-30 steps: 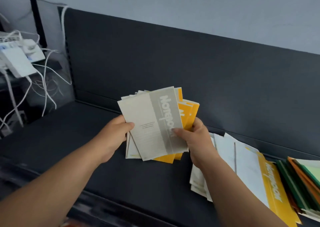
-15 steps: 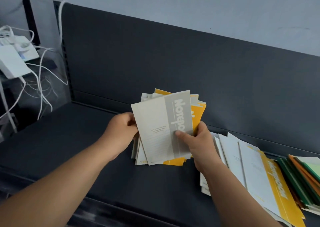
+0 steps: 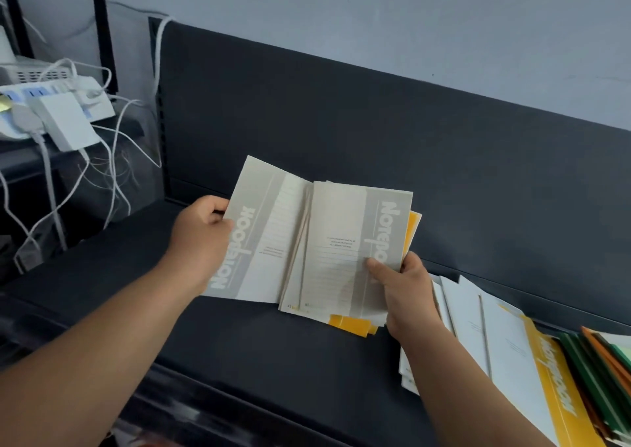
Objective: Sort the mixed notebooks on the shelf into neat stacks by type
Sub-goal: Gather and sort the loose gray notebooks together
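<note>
Grey paper notebook is gripped by left hand; right hand holds grey-and-yellow notebook stack over dark shelf.

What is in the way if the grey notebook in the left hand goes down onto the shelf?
Nothing visible. The shelf below the left hand and its grey notebook shows only dark surface; the white cables hang farther left, past the shelf's end.

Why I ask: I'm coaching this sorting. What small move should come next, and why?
Probably lay the grey notebook in the left hand flat on the bare shelf, starting a grey stack: it is held apart from the bundle in the grip of the right hand, where grey and yellow covers are mixed.
</note>
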Motion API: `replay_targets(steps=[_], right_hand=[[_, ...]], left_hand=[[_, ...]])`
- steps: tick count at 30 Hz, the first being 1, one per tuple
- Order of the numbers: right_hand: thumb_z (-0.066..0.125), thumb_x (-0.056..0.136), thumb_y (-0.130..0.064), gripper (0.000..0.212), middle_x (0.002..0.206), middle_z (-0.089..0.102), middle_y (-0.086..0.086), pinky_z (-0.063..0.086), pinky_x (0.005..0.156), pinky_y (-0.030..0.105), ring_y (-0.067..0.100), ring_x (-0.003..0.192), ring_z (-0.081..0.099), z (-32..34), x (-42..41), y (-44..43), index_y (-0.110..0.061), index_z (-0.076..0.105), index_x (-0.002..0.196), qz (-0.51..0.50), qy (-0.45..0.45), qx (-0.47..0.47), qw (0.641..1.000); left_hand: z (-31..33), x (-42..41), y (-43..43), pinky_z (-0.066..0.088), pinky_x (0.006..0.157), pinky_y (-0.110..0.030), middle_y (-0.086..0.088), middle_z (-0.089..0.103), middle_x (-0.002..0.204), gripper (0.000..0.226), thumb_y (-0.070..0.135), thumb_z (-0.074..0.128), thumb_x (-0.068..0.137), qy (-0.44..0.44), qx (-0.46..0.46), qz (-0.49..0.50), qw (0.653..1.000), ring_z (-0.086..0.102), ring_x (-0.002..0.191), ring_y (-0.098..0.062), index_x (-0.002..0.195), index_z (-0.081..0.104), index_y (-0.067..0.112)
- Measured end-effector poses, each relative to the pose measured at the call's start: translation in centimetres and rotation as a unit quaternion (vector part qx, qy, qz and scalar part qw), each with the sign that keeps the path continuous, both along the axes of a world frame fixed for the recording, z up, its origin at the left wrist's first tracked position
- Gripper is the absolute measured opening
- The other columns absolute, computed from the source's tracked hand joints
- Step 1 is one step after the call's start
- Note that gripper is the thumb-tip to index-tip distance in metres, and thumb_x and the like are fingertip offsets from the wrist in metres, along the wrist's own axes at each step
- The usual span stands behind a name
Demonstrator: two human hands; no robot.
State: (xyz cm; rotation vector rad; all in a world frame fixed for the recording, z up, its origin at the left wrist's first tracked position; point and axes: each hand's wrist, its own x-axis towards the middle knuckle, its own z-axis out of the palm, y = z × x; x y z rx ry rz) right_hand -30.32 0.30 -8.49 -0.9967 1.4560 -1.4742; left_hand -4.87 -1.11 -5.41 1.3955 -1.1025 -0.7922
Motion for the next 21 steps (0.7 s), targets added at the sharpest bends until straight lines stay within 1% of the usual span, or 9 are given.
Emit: replay_targets(steps=[2,4,7,9,11,13,15,18,21], right_hand=[[0.068,0.088,-0.007,0.019,0.098,0.068,-0.001,0.049,0.064,0.027,0.016,0.085,0.064,0.2,0.0,0.0,-0.018,0.057,0.099,-0.008,-0.016,-0.005,1.000],[0.067,0.089,-0.007,0.020,0.102,0.067,0.000,0.049,0.067,0.028,0.017,0.087,0.064,0.5,-0.3,0.0,-0.017,0.057,0.103,-0.011,-0.027,-0.012,0.999],[0.065,0.090,-0.007,0.026,0.111,0.070,0.002,0.054,0.082,0.038,0.022,0.098,0.066,1.2,-1.2,0.0,-0.015,0.058,0.114,0.003,-0.050,-0.027,0.998],[0.062,0.091,-0.004,0.030,0.114,0.071,0.003,0.053,0.089,0.042,0.023,0.103,0.068,1.9,-1.8,0.0,-0.014,0.059,0.119,0.057,-0.077,-0.041,0.995],[0.058,0.091,-0.002,0.032,0.116,0.072,0.004,0.053,0.089,0.040,0.023,0.105,0.068,2.6,-2.1,0.1,-0.011,0.059,0.122,0.131,-0.102,-0.046,0.985],[0.057,0.091,-0.002,0.033,0.117,0.071,0.007,0.052,0.089,0.039,0.024,0.107,0.068,3.0,-2.1,0.2,-0.010,0.058,0.123,0.180,-0.111,-0.039,0.977],[0.058,0.089,-0.001,0.033,0.116,0.072,0.008,0.053,0.089,0.038,0.025,0.105,0.068,3.0,-1.9,0.4,-0.010,0.059,0.121,0.205,-0.109,-0.032,0.972],[0.061,0.085,-0.004,0.035,0.115,0.072,0.008,0.055,0.084,0.036,0.024,0.103,0.069,2.4,-2.0,0.7,-0.011,0.061,0.119,0.223,-0.124,-0.012,0.967],[0.064,0.078,-0.009,0.043,0.116,0.072,0.009,0.058,0.078,0.035,0.024,0.101,0.070,1.7,-2.2,1.0,-0.011,0.061,0.121,0.238,-0.157,0.012,0.958]], left_hand=[[0.3,0.3,0.2,0.056,0.072,-0.044,0.002,0.070,0.084,0.030,0.002,0.046,0.091,-0.033,-0.014,0.020,0.999,0.068,0.083,-0.029,0.095,0.066,0.023],[0.7,0.8,0.4,0.056,0.073,-0.045,0.005,0.069,0.084,0.032,0.004,0.042,0.091,-0.092,-0.021,0.043,0.995,0.066,0.080,-0.024,0.096,0.064,0.026],[1.4,1.2,0.6,0.052,0.071,-0.039,0.007,0.066,0.087,0.034,0.006,0.039,0.091,-0.203,-0.035,0.071,0.976,0.062,0.082,-0.021,0.098,0.063,0.028],[1.7,1.0,0.5,0.048,0.075,-0.038,0.006,0.064,0.094,0.036,0.005,0.039,0.092,-0.280,-0.047,0.062,0.957,0.059,0.087,-0.021,0.102,0.065,0.028],[1.9,0.5,0.1,0.047,0.077,-0.035,0.006,0.064,0.098,0.037,0.006,0.041,0.093,-0.328,-0.049,0.021,0.943,0.058,0.090,-0.020,0.102,0.066,0.032],[2.2,-0.2,-0.2,0.052,0.074,-0.035,0.011,0.067,0.093,0.038,0.011,0.043,0.095,-0.323,-0.032,-0.044,0.945,0.061,0.088,-0.020,0.095,0.066,0.041],[2.6,-0.8,-0.4,0.056,0.074,-0.036,0.014,0.068,0.089,0.036,0.014,0.048,0.097,-0.296,-0.015,-0.113,0.948,0.064,0.086,-0.016,0.093,0.067,0.044],[3.1,-1.6,-0.2,0.052,0.080,-0.028,0.013,0.069,0.092,0.032,0.011,0.053,0.096,-0.263,-0.013,-0.190,0.946,0.065,0.087,-0.008,0.100,0.069,0.039],[3.4,-2.0,-0.1,0.050,0.076,-0.023,0.011,0.068,0.091,0.032,0.007,0.053,0.095,-0.248,-0.028,-0.199,0.948,0.065,0.085,-0.010,0.105,0.068,0.034]])
